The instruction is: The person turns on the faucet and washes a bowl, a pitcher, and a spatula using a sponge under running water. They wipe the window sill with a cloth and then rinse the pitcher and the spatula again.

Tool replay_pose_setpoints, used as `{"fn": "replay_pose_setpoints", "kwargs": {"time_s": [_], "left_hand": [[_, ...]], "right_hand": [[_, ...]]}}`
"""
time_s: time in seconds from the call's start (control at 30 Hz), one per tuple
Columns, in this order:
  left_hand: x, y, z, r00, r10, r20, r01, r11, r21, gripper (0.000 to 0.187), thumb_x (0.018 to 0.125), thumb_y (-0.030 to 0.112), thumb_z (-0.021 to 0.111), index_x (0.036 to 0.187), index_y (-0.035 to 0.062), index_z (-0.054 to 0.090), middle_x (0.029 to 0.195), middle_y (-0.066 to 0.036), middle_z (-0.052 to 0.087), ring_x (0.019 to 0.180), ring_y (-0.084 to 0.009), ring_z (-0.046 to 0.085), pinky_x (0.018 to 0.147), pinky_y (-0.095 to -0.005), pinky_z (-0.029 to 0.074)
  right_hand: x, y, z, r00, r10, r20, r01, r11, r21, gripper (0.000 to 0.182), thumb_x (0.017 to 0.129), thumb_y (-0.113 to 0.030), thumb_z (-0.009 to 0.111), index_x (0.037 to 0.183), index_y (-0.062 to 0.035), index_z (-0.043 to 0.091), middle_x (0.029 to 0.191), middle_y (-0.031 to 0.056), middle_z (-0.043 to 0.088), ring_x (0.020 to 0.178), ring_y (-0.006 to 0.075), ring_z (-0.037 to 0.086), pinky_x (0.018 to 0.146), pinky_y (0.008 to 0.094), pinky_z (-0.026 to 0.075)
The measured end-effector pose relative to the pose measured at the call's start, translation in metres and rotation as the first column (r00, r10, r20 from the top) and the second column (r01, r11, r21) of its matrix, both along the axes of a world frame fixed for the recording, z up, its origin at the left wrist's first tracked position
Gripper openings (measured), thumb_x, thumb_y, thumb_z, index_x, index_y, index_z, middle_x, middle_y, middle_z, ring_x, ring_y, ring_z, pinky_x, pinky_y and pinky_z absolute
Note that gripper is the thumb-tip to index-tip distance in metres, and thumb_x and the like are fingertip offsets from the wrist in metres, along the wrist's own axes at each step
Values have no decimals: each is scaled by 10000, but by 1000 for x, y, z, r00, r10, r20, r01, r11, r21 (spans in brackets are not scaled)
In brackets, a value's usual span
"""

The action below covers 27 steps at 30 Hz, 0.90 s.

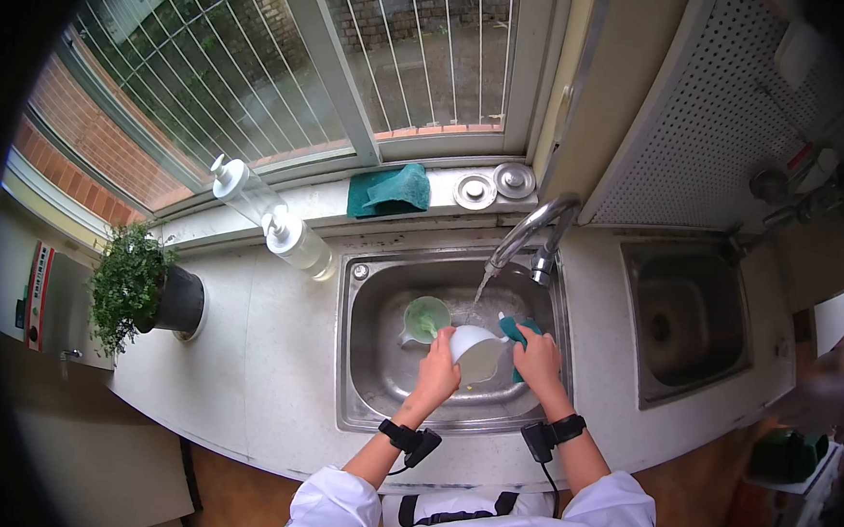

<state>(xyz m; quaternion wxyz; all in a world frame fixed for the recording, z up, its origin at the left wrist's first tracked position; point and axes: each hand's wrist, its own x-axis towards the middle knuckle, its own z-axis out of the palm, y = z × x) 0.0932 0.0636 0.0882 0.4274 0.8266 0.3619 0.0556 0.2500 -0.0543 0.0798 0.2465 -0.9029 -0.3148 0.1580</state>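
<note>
Over the steel sink (361,395), my left hand (439,365) grips the left edge of a white bowl (476,345), which is tilted. My right hand (538,359), fingers closed, holds a green scouring cloth (515,329) just right of the bowl. Water runs from the curved faucet (531,227) down behind the bowl. A pale green cup (426,318) sits in the basin to the left of the bowl, with water or something light green inside.
Two clear pump bottles (299,245) stand left of the faucet. Green cloths (390,192) and two metal drain strainers (474,190) lie on the window ledge. A potted plant (131,289) is at the left; a second sink (689,323) is at the right.
</note>
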Motion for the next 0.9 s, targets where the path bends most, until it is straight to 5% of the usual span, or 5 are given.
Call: {"fn": "replay_pose_setpoints", "kwargs": {"time_s": [0.1,0.4,0.53,0.77,0.9], "left_hand": [[-6,5,13,998,-61,-12,59,880,471,689,684,-96,516,1306,58,262,1260,-218,432,701,-402,616,560,-416,534],[-30,19,9,949,-280,142,89,673,735,598,737,-47,530,1309,55,391,1321,-136,429,734,-248,643,607,-339,550],[-34,19,22,966,-203,161,23,687,727,581,733,-57,530,1295,33,413,1276,-158,493,877,-265,639,697,-327,550],[-26,13,20,915,-323,241,64,708,704,549,711,-56,543,1251,4,468,1221,-185,545,1046,-316,590,856,-366,511],[-20,4,32,844,-347,410,34,796,605,505,715,-49,547,1216,-5,498,1189,-164,572,1059,-326,582,869,-377,503]], "right_hand": [[4,-21,-10,998,-51,-27,54,992,115,404,730,-178,587,1131,-172,638,863,222,627,818,355,596,740,436,488],[-33,-40,19,996,-65,-57,78,957,278,553,717,-109,604,1265,-139,529,1049,116,641,844,317,560,789,387,465],[-40,-56,19,963,-264,-53,261,864,430,529,719,-45,590,1244,-84,545,1135,93,626,868,305,561,827,353,447],[-76,-48,80,925,104,365,-256,881,398,479,681,6,601,1132,-148,645,1126,29,628,778,257,545,737,321,471],[-60,-35,89,966,228,122,-257,787,561,461,728,0,564,1152,-172,626,1132,50,631,853,268,595,798,344,463]]}}
